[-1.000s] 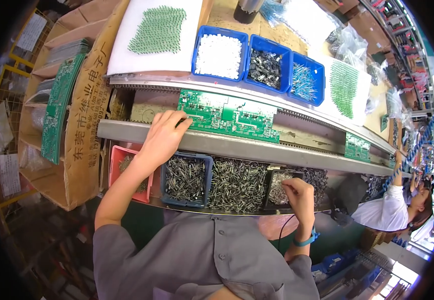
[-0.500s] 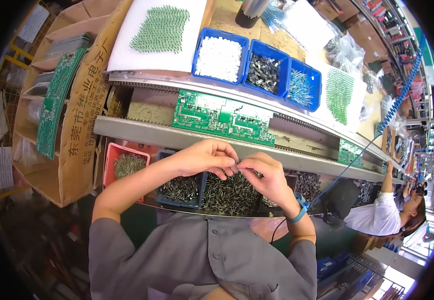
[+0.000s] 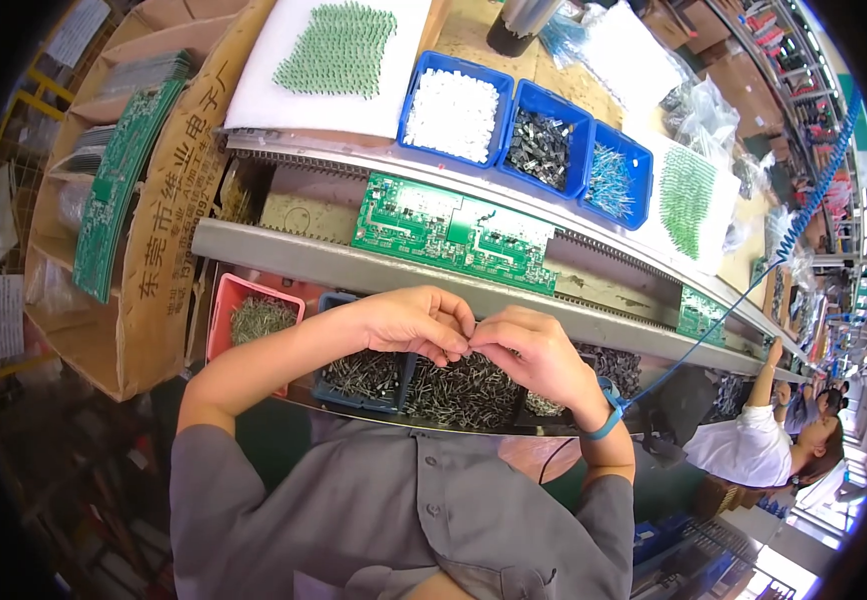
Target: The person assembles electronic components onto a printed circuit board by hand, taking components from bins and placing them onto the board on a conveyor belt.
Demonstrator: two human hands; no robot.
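Both hands meet above the parts bins at the near side of the rail. My left hand is closed, with thumb and fingertips pinched together. My right hand, with a blue wrist strap on its arm, pinches at the same spot. Whatever sits between the fingertips is too small or hidden to name. Just below lies a heap of dark, metal-legged components. Beyond the hands, a green circuit board rests in the conveyor track, with small parts on it.
Blue bins hold white parts, black parts and blue-leaded parts. A pink bin and a dark blue bin stand near. At left is a cardboard box of boards. A blue coiled cord crosses right, near a co-worker's white sleeve.
My hands have drawn closer together, the fingertips now touching, slightly lower in view. The whole view has shifted a little. At right, the co-worker's arm has moved slightly.
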